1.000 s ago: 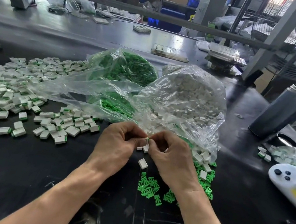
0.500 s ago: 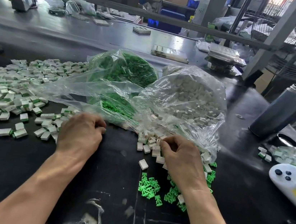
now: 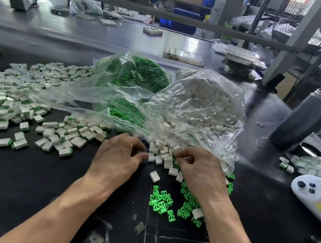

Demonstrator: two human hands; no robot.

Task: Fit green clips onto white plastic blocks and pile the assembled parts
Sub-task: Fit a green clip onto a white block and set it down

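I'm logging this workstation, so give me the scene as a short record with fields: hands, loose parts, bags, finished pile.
left hand: fingers curled at the edge of the loose white blocks; whether it holds one cannot be told
right hand: fingers curled over the same blocks; grip hidden
loose green clips: on the black table, between the forearms
bag of white blocks: open towards the hands
bag of green clips: behind and left of it
assembled parts: spread at left
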